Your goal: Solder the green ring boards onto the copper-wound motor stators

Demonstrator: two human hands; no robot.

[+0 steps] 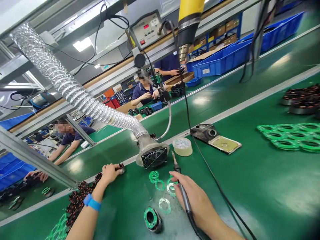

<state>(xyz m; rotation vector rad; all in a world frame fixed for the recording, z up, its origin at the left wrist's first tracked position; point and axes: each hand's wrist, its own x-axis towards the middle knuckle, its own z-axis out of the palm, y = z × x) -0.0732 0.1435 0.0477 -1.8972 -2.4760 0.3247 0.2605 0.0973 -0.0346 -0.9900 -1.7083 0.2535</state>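
Observation:
At the belt-side edge of the bench, my left hand [110, 174] has its fingers closed around a small wound motor core [121, 168], which they partly cover. A blue band circles that wrist. My right hand [193, 196] grips a soldering iron [183, 193], its tip pointing away from me and up. Close to my right fingertips lie thin ring-shaped circuit boards, among them a green ring [160, 185] and a pale ring [165, 206]. Between my arms a motor core with a green ring board on top [152, 218] stands on the green bench.
A fume fan [155, 157] on a silver duct [75, 96] stands ahead, beside a round tub [182, 146] and a soldering iron stand [206, 132]. Wound cores [82, 196] pile up left; green board panels [292, 135] lie right. A heat gun [190, 20] hangs above. Co-workers sit beyond.

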